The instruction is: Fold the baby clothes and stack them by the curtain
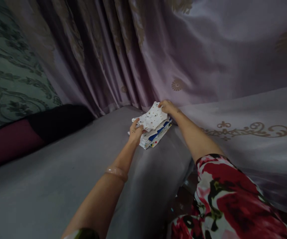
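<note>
A small white garment [152, 118] with a sparse dotted print lies flat on top of a stack of folded clothes [155, 135]. The stack shows white, blue and colourful printed edges. At the garment's near left edge, my left hand [135, 131] is closed, with the cloth between thumb and fingers. My right hand [168, 107] pinches its far right corner. Between the two hands the cloth looks spread out. The fingertips of both hands are partly hidden by the garment.
The stack sits near the edge of a grey-covered bed [79, 166]. A long purple curtain [178, 59] with gold motifs hangs close behind it. A black and maroon cushion [56, 127] lies along the green patterned wall [11, 73]. Dark floor [183, 199] shows below the bed's right edge.
</note>
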A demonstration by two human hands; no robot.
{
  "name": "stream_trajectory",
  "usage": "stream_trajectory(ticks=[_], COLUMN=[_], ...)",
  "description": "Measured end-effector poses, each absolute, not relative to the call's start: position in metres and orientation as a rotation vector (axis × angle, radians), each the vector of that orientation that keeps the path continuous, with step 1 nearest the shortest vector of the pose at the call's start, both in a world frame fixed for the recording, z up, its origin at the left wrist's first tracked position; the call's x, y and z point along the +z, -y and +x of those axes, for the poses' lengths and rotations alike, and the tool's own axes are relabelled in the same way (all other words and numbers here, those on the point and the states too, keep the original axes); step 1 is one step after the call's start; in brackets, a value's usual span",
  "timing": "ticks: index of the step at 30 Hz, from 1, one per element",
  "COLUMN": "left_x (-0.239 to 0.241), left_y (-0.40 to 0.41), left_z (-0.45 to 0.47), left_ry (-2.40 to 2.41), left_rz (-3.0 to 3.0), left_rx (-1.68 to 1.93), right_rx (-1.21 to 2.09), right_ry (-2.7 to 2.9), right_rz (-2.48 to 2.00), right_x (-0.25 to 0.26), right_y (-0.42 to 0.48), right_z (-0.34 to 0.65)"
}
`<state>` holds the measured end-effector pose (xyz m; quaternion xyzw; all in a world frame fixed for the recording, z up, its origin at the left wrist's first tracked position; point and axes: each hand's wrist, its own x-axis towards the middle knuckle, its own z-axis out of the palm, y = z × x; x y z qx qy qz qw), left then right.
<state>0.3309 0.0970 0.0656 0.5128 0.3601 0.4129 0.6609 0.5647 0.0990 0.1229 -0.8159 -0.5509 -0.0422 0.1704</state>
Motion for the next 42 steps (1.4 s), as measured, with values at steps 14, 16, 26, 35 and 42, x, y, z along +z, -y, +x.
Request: stream_trajectory(ticks=[14,16,26,35,42], left_x=[0.044,0.042,0.028,0.011,-0.020], left_y=[-0.091,-0.091,-0.086,-0.094,-0.130], left_z=[0.323,0.320,0.290,0.213,0.062], left_ry=[-0.903,-0.907,-0.984,-1.057,-1.397], left_rz=[0.968,1.031,1.403,1.603,1.915], left_rx=[0.905,0.890,0.792,0.752,0.803], right_rx=[-0.308,-0.269,-0.180,0.194,0.210], right_ry=[1.652,1.633,1.495,1.363,1.344], right_rz=[-2.453,-2.507,-2.617,-2.571,-2.544], right_x=[0.084,0.079,0.077,0.062,0.048], right_y=[-0.094,-0.094,-0.102,-0.127,-0.128], right_z=[0.555,0.554,0.534,0.510,0.517])
